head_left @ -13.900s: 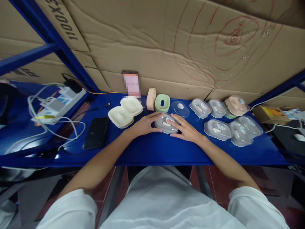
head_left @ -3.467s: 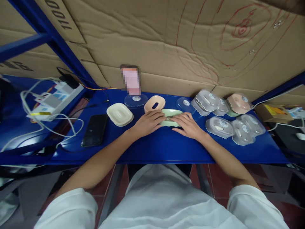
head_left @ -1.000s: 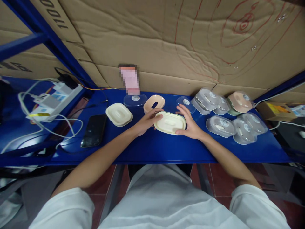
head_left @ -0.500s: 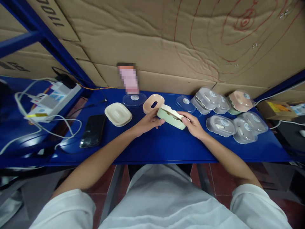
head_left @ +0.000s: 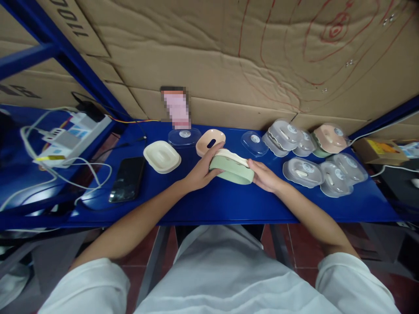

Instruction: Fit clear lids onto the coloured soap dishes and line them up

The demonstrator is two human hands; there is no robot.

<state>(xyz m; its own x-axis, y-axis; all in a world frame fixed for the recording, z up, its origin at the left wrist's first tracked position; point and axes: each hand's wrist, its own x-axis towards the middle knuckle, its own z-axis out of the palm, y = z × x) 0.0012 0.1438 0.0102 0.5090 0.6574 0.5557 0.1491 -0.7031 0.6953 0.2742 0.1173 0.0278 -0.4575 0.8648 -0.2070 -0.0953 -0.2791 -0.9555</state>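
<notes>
Between my two hands, just above the blue table, is a pale green soap dish (head_left: 231, 171) with a cream wavy-edged piece against its far side. My left hand (head_left: 202, 171) is closed around its left end, thumb at the near side. The fingers of my right hand (head_left: 264, 174) grip the right end. Right behind it lies a peach soap dish part (head_left: 209, 140) with a dark slot, partly covered by my left hand. A cream soap dish (head_left: 162, 156) rests to the left. Two clear lids (head_left: 254, 143) lie on the table at the back.
Several lidded soap dishes (head_left: 303, 172) stand grouped on the right. A black phone (head_left: 127, 179) lies on the left near white cables and a power strip (head_left: 75, 135). Another phone (head_left: 177, 108), its screen blurred, leans on the cardboard (head_left: 209, 56) behind the blue table (head_left: 209, 207).
Both hands have tilted the green soap dish with its cream piece, so more of its green side faces me. My left hand has wrapped further around its end.
</notes>
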